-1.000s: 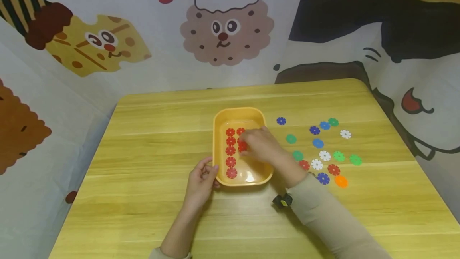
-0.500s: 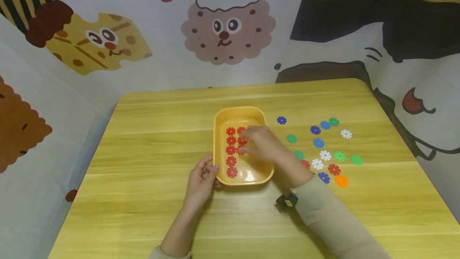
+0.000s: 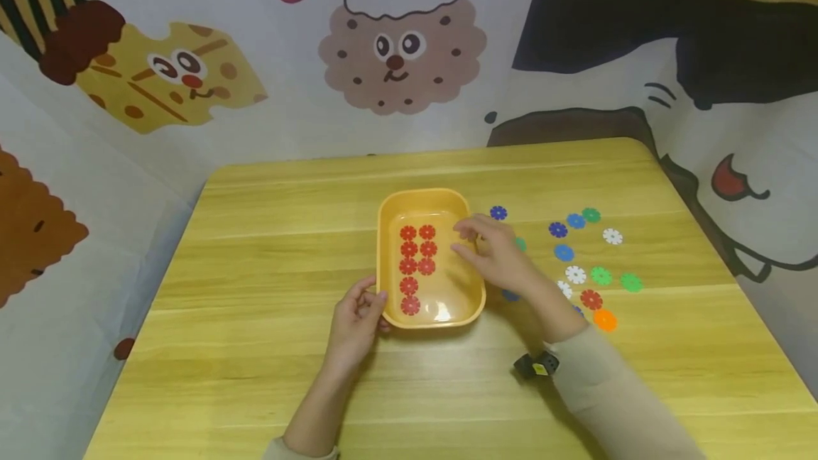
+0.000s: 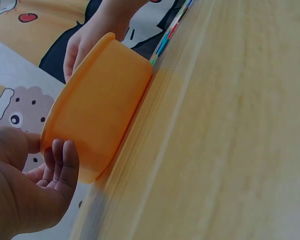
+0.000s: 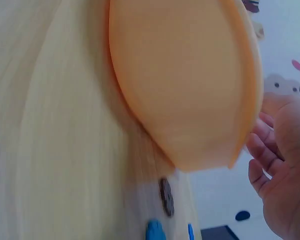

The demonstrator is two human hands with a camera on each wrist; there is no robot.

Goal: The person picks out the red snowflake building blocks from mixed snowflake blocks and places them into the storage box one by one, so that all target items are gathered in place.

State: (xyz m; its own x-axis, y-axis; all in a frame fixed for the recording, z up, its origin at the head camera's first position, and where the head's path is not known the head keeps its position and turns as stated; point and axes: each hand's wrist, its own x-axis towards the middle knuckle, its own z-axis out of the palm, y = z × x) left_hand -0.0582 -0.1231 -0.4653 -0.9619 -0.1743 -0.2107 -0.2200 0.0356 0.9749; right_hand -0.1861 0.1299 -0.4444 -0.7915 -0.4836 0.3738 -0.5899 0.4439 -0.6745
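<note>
A yellow-orange plastic tray [image 3: 450, 293] stands on the wooden table. Inside it, several red snowflake discs [image 3: 409, 266] lie flat in two columns, the left one longer than the right. My left hand [image 3: 354, 325] holds the tray's near left corner; in the left wrist view, the thumb is at the rim and the fingers curl against the outer wall [image 4: 100, 100]. Over the tray's right rim hovers my right hand [image 3: 501, 254], fingers loosely bent, nothing visible between thumb and fingertips. The right wrist view shows that hand [image 5: 290, 160] beside the tray's wall [image 5: 185, 85].
Loose snowflake discs in several colours lie right of the tray: white [image 3: 576, 275], green [image 3: 601, 276], blue [image 3: 564, 253], red [image 3: 591, 299] and an orange disc [image 3: 605, 319]. Some are partly hidden by my right arm. A cartoon-printed cloth [image 3: 287, 91] hangs behind the table.
My right hand has let go of a red disc in the right column and moved right, out to the tray's right rim. The left hand keeps its place on the tray.
</note>
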